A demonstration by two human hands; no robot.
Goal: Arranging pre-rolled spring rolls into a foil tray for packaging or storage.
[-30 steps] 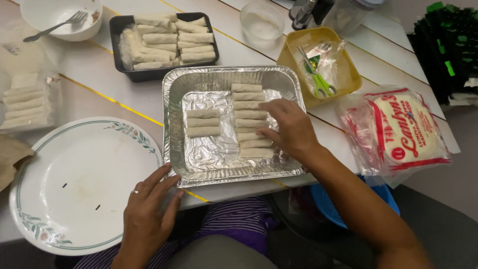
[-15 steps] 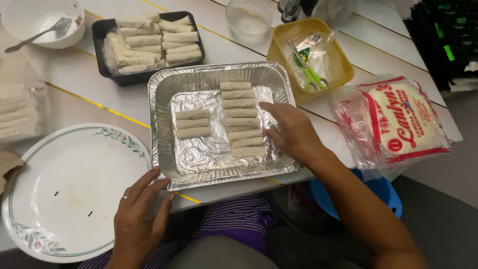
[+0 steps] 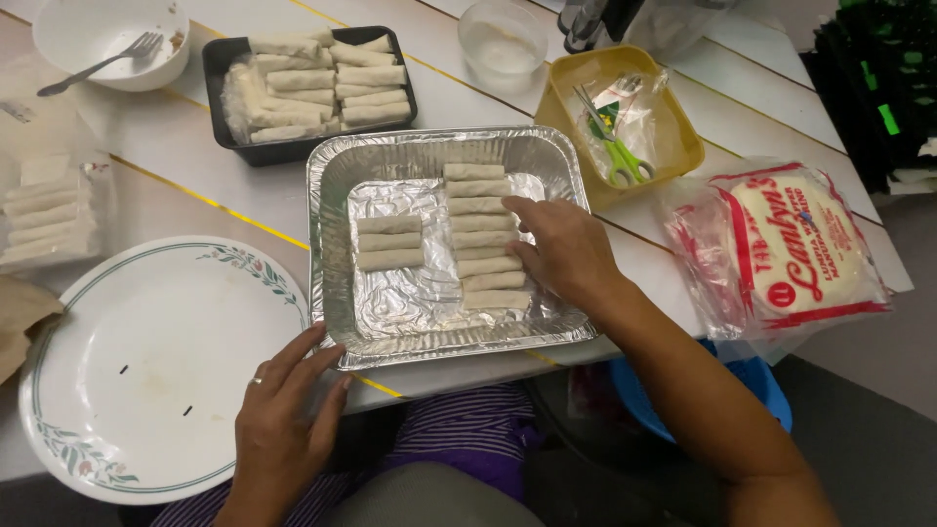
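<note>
A foil baking tray (image 3: 332, 185) sits in front of me, lined with foil. Inside lie two columns of pale rolled wraps: a long column (image 3: 478, 220) and a short one of three (image 3: 389, 242). My right hand (image 3: 561, 249) rests inside the tray, fingers touching the right side of the long column. My left hand (image 3: 288, 415) lies flat at the tray's near left corner, fingers spread, on the table edge beside a white floral-rimmed plate (image 3: 146, 361).
A black tray of rolls (image 3: 307, 83) stands behind. A white bowl with a fork (image 3: 112, 39) and a clear box of rolls (image 3: 44, 210) are at left. A yellow tub with green scissors (image 3: 625, 122), a glass bowl (image 3: 503, 39) and a bag of round wrappers (image 3: 791, 244) are at right.
My right hand has shifted slightly up along the long column of rolls. My left hand stays at the tray's near corner. The view has drifted.
</note>
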